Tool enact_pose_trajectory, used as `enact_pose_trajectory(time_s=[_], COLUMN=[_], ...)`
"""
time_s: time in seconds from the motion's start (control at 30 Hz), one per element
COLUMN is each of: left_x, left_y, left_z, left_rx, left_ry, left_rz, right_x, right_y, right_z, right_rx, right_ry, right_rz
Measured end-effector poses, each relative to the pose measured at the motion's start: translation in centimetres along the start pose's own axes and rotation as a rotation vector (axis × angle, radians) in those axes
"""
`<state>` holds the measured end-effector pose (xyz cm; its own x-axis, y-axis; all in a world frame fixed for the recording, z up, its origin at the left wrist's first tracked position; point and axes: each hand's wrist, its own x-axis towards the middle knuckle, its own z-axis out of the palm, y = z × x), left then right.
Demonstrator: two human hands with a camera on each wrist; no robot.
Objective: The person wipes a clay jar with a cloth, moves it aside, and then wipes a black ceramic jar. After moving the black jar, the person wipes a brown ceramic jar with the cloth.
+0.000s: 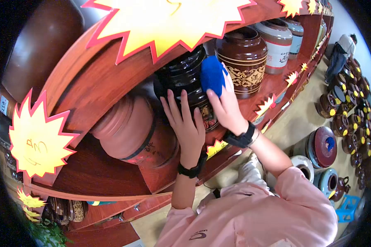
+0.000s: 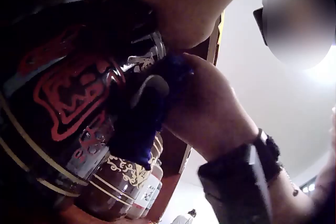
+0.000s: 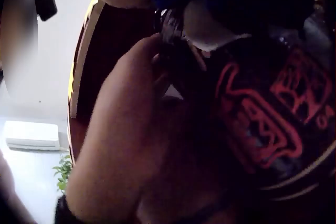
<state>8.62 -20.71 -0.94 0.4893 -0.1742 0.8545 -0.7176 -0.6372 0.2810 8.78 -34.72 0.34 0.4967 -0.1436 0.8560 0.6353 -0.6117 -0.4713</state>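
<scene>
The left hand (image 1: pixel 184 123) rests with fingers straight and slightly spread on a black jar (image 1: pixel 181 70) at its twelve o'clock. The right hand (image 1: pixel 228 107) grips one blue cloth (image 1: pixel 213 76), which lies at that hand's eleven o'clock, against the jar's two o'clock side.

Left to right in the head view: one yellow starburst sign (image 1: pixel 39 138) at nine o'clock; one reddish-brown jar (image 1: pixel 130 127) at the left hand's nine o'clock; the single black jar; then, toward the right hand's one o'clock, one brown jar (image 1: pixel 243 61) with gold patterns, one white-and-grey jar (image 1: pixel 276 47) and one pale blue jar (image 1: pixel 295 37). At three o'clock, floor jars (image 1: pixel 341 122) crowd too closely to count.

A larger starburst sign (image 1: pixel 169 24) at twelve o'clock is cut off above and hides the black jar's top. The cloth covers most right-hand fingers. Both wrist views are dark, the cloth's edges hard to make out.
</scene>
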Motion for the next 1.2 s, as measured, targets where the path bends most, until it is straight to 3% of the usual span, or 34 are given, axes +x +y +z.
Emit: enact_pose_trajectory(time_s=[0.1, 0.23, 0.33, 0.5, 0.53, 0.57, 0.63, 0.87, 1.2], left_x=[-0.1, 0.0, 0.0, -0.1, -0.1, -0.1, -0.3, -0.4, -0.3], left_y=[0.0, -0.1, -0.1, -0.5, -0.7, -0.9, -1.0, -1.1, -1.2], left_z=[-0.2, 0.2, 0.3, 0.5, 0.6, 0.6, 0.7, 0.8, 1.5], left_rx=[0.004, 0.025, 0.032, 0.032, 0.031, 0.031, 0.035, 0.056, 0.07], left_ry=[-0.006, 0.025, 0.02, 0.033, 0.036, 0.041, 0.038, 0.06, 0.105], left_rz=[0.004, 0.013, 0.015, 0.056, 0.066, 0.077, 0.069, 0.065, 0.066], right_x=[0.5, -1.8, -5.5, -8.3, -8.9, -9.5, -9.3, -9.1, -9.4], right_y=[1.5, 4.5, 10.3, 13.6, 13.2, 14.3, 14.3, 13.7, 14.1], right_z=[-0.1, 0.9, 0.8, -1.6, -1.6, -1.9, -2.1, -2.5, -2.6], right_rx=[0.252, 0.362, 0.502, 0.597, 0.729, 0.632, 0.736, 0.653, 0.656], right_ry=[0.031, 0.151, -0.007, -0.323, -0.242, -0.256, -0.247, -0.281, -0.283], right_rz=[0.159, 0.412, 0.64, 0.998, 1.054, 0.927, 1.017, 0.917, 0.936])
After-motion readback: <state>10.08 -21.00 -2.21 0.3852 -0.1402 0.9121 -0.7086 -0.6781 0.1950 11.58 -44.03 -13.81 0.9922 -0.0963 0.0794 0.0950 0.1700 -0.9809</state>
